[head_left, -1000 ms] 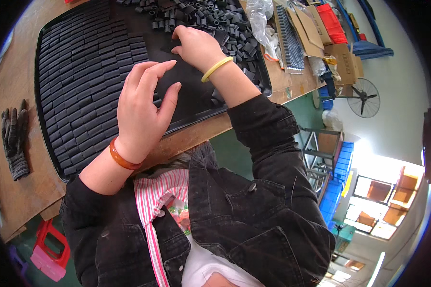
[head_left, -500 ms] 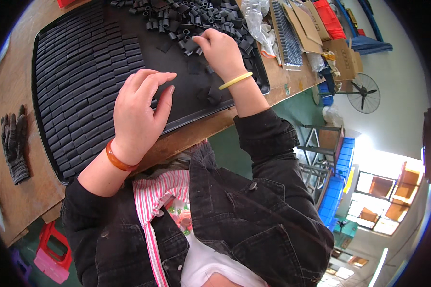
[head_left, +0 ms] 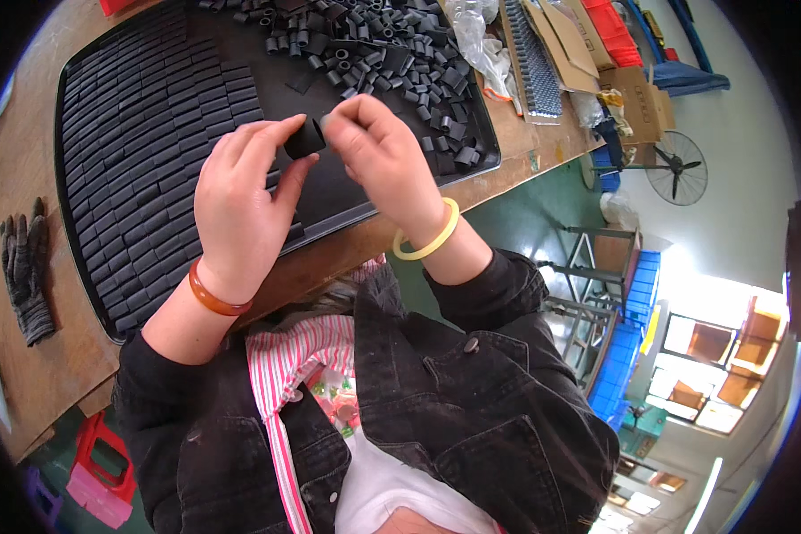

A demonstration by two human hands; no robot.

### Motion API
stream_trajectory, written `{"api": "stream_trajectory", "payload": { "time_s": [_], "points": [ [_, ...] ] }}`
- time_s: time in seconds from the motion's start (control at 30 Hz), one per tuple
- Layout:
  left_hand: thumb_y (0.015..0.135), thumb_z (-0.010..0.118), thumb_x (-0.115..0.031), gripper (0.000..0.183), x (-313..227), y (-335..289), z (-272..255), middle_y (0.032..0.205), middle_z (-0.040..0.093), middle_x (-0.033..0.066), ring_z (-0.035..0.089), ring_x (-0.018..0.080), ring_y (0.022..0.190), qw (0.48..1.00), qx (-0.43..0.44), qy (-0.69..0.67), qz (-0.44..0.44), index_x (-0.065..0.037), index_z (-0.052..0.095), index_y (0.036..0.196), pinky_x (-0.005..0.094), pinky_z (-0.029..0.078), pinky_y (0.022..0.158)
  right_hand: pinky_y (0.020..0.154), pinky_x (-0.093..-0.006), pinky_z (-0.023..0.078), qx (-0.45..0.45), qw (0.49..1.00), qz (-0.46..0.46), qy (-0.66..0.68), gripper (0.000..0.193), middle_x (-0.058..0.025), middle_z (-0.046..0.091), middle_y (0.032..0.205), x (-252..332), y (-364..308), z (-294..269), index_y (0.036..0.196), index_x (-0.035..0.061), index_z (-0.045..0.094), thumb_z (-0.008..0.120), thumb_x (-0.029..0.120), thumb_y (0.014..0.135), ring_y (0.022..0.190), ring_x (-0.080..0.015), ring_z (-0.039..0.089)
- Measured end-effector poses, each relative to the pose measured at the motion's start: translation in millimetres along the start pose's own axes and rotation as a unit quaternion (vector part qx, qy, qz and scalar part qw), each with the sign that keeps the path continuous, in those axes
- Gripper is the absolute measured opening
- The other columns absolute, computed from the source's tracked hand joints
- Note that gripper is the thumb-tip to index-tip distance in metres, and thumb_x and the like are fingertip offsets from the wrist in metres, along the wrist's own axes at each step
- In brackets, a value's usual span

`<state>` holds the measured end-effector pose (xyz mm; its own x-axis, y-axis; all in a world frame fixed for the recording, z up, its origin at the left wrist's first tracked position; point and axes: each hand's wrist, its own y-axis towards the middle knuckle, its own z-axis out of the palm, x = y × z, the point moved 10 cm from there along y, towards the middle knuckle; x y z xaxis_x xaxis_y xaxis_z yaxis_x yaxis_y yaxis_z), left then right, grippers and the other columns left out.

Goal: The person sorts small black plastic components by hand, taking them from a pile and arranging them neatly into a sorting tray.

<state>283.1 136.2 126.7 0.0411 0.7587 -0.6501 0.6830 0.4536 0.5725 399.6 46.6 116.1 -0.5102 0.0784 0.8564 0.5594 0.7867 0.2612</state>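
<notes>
Over the tray, my left hand (head_left: 245,191) pinches a short black tube (head_left: 304,141) between thumb and fingertips. My right hand (head_left: 378,156) is at the tube's right end with its fingers curled closed. Whether those fingers grip the tube or another small thing is hidden. Below them lies a large black tray (head_left: 329,209). Tight rows of black tubes (head_left: 151,151) cover its left side, and a loose heap of similar short tubes (head_left: 383,53) fills its far right part.
A dark glove (head_left: 27,267) lies on the wooden table (head_left: 71,356) left of the tray. Clear plastic bags (head_left: 476,40) and cardboard boxes (head_left: 565,53) are at the far right. A pink and red stool (head_left: 102,476) stands below at the left, and a fan (head_left: 676,169) stands off to the right.
My right hand has come back from the heap, toward me and left, to meet my left hand. A black tube now shows in my left fingers. Several tubes near the tray's right edge are newly uncovered.
</notes>
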Motion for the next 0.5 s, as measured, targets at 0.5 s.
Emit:
{"api": "stream_trajectory", "payload": {
  "time_s": [0.5],
  "points": [
    [0.085, 0.071, 0.0, 0.015, 26.8, -2.6, 13.0, 0.095, 0.067, 0.004, 0.06, 0.0106, 0.08, 0.97, 0.038, -0.19, -0.15, -0.002, 0.07, 0.101, 0.0224, 0.045, 0.066, 0.062, -0.0191, 0.044, -0.02, 0.968, 0.137, 0.208, 0.017, -0.0022, 0.068, 0.089, -24.7, -6.0, -11.4, 0.102, -0.0004, 0.067, 0.067, 0.016, 0.096, 0.068, -0.0043, 0.052]
  ]
}}
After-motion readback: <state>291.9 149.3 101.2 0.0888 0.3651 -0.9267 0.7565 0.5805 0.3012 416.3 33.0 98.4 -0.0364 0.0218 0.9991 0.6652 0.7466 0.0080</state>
